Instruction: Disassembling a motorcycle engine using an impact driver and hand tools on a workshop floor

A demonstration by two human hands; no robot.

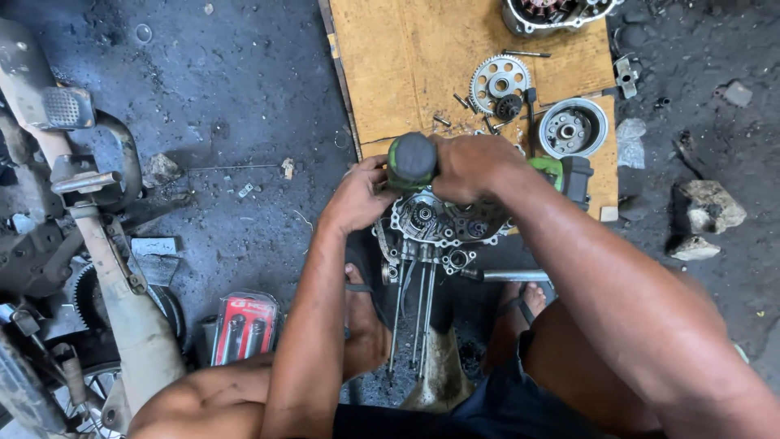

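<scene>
- Head view: a dark, oily concrete floor (244, 97) is serving as the workplace, with a sheet of brown cardboard (406, 57) lying just beyond the engine crankcase (439, 223), which is sitting on the floor between the person's sandalled feet.
- The right hand (471, 167) is clamping around a green-and-black power driver (412, 161), which is pointing down onto the crankcase.
- The left hand (361, 195) is curling around the crankcase's left edge and touching the driver's body, steadying both.
- Judging by the layout, the stripping looks well advanced: the crankcase is lying open with its inner gears showing, and four long studs (410, 313) are sticking out toward the person.
- Already off and resting on the cardboard beyond the crankcase: a large toothed sprocket (500, 81), a round flywheel (573, 128), a stator cover (552, 12), loose bolts (463, 102).
- Left of the crankcase, a red socket pack (244, 325) and a motorcycle frame (73, 211) are standing well apart; stones (711, 207) are lying to its right.
- The hands are hiding the driver's tip, so I cannot tell which fastener it is meeting.
</scene>
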